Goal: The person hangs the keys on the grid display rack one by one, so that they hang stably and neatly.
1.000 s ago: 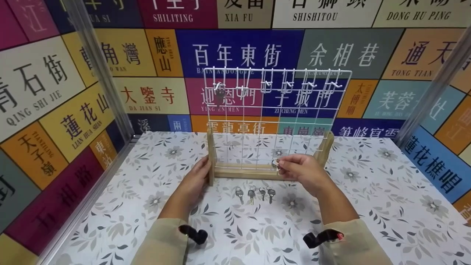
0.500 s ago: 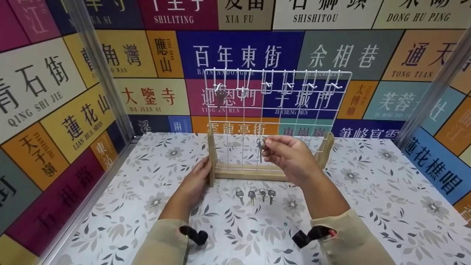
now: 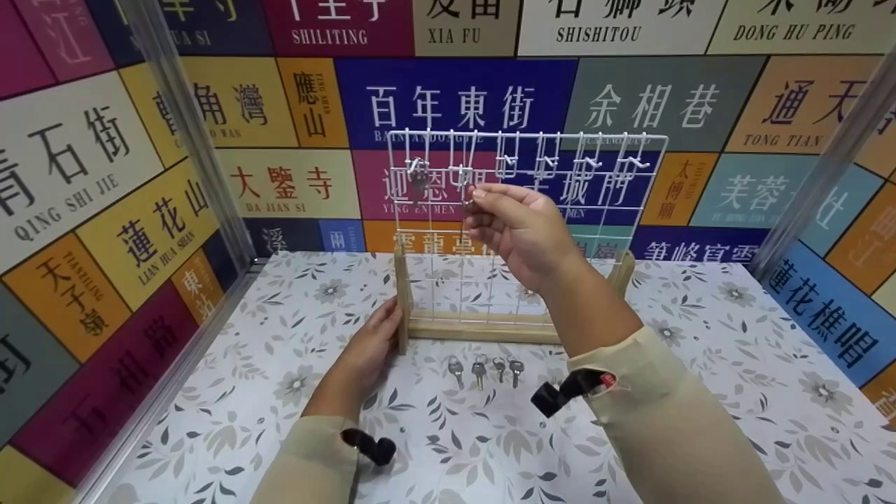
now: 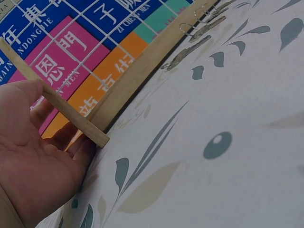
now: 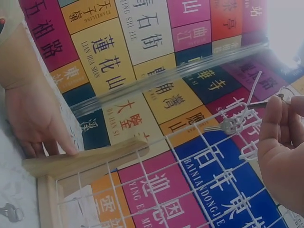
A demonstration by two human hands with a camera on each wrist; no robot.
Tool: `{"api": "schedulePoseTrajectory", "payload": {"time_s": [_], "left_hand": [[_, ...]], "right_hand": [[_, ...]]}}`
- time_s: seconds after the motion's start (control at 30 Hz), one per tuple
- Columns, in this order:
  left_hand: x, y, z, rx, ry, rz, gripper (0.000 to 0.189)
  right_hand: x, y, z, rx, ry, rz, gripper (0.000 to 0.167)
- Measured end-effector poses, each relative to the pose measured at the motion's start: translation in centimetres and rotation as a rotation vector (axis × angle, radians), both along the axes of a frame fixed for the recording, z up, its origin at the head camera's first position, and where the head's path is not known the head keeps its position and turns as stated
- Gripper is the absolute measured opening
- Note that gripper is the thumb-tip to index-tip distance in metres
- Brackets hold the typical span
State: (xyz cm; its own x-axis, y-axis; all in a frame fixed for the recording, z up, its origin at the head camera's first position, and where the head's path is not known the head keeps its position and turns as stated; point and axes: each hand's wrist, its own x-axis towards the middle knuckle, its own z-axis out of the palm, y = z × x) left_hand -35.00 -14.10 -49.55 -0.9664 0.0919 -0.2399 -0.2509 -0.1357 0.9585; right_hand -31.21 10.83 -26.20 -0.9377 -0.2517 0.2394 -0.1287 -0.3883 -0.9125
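Right hand (image 3: pixel 523 227) rising from wire rack's (image 3: pixel 535 134) bottom edge to near its top edge, pinching ringed key (image 5: pixel 257 104); left hand (image 3: pixel 371 346) gripping wooden upright (image 3: pixel 401 290) at left edge.

The rack (image 3: pixel 528 133) is a grid of white wire with white hooks (image 3: pixel 632 163), set in a stand (image 3: pixel 483 333) of pale yellowish wood, and the loose keys (image 3: pixel 516 369) are silvery grey, one of them with a brassy yellow blade. Under them the tablecloth (image 3: pixel 224 406) is white, patterned with grey flowers and leaves in dark grey and beige, while both sleeves (image 3: pixel 672 420) are plain beige, crossed by black straps (image 3: pixel 586 384). The wall (image 3: pixel 350 91) is a patchwork of blue, magenta, yellow, orange, cream and grey-green blocks, lettered in white, black, red and blue.
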Motion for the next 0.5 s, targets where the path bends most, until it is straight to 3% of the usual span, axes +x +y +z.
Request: {"api": "schedulePoseTrajectory", "payload": {"time_s": [0.2,0.5], "left_hand": [[-0.1,0.0,-0.1,0.002,-0.02,0.003,0.055],[-0.1,-0.2,0.0,0.02,-0.013,0.001,0.056]], "right_hand": [[-1.0,-0.6,1.0,-0.036,-0.023,-0.018,0.015],[-1.8,-0.5,0.7,-0.034,-0.042,-0.015,0.014]]}}
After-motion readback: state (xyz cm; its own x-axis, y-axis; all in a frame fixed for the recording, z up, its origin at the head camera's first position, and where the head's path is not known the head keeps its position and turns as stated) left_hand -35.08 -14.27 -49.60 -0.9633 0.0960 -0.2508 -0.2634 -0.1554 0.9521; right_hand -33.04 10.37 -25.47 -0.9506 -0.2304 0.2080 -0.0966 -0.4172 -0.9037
